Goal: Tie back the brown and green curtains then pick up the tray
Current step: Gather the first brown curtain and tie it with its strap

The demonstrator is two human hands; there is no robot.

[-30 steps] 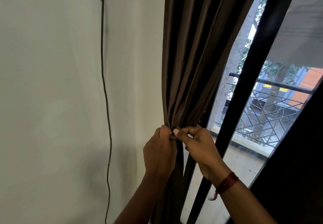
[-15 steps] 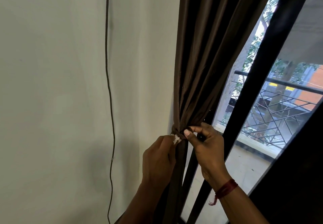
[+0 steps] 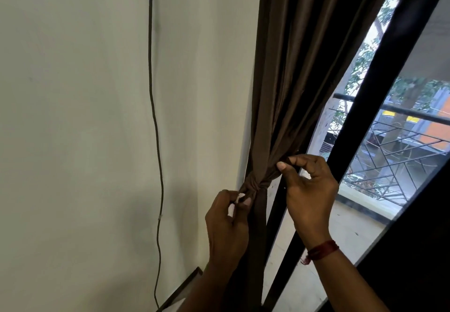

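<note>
The brown curtain, smooth with a faint sheen, hangs in long pleats between the matte pale wall and the black window frame. A fabric band cinches it narrow. The left hand pinches the band with curled fingers; the right hand pinches a curtain fold just above.

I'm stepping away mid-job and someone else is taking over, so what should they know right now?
Left hand: pinches at the end of the tie wrapped round the brown curtain.
Right hand: pinches a fold of that curtain just above the tie.
Done: brown curtain gathered beside the wall, tie around it.
Left: finish fastening the tie, then the green curtain and the tray, neither in view.
</note>
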